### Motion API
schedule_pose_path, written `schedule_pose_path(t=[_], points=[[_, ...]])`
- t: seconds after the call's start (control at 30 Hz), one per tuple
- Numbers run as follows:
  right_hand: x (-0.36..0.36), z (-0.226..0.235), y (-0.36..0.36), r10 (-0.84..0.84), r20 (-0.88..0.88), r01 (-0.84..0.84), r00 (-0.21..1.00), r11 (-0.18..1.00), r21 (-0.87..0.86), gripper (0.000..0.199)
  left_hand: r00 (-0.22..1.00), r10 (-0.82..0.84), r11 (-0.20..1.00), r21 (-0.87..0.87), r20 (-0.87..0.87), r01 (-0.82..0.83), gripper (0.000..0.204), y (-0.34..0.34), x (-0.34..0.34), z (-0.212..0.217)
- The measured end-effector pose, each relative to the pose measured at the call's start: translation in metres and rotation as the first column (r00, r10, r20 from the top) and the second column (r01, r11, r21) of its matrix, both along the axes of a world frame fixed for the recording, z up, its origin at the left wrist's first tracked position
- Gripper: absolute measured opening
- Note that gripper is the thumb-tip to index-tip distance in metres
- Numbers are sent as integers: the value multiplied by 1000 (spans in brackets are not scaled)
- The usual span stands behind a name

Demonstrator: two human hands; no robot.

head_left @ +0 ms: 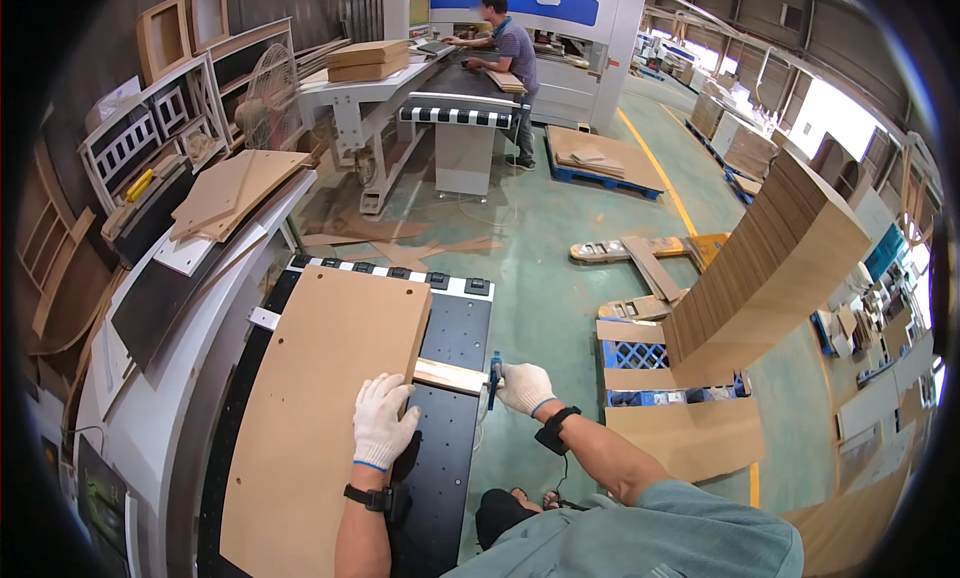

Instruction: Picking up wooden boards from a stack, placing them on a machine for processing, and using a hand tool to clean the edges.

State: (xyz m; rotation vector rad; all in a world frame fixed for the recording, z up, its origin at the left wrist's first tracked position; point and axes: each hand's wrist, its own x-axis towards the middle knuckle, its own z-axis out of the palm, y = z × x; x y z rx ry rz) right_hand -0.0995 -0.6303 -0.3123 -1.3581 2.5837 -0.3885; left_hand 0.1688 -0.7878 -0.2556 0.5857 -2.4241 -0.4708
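Observation:
A stack of brown fibreboard panels (330, 378) with small drilled holes lies on the black machine table (455, 328). My left hand (384, 421), in a white knit glove, rests with its fingers stretched out on the right edge of the panels. My right hand (525, 389), also gloved, is closed around a slim blue hand tool (495, 366) at the table's right edge; its exact kind is unclear. Between the panels and that tool, a pale wooden strip (450, 376) lies across the table. My right fingers are partly hidden behind the glove's back.
On the right, a tall stack of brown boards (760, 268) stands on a blue pallet (640, 354), beside a yellow pallet jack (705, 248). A grey-white machine side (190, 418) borders the table's left. Another person (515, 58) works at the far machine. Scrap boards (390, 240) litter the floor.

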Motion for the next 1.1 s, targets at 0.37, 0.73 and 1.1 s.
schedule_pose_path(t=[0.37,0.73,1.1], points=[[2,7,2,-15,6,14,1000,1000,22,26,1000,-21,1000,-7,2,21,35,1,-2,-1],[-4,-5,2,41,6,-41,999,999,6,29,998,-56,998,9,1,56,33,0,-3,1],[3,10,3,-6,83,5,997,1000,12,25,998,3,1000,22,61,-4,43,-6,2,-13]])
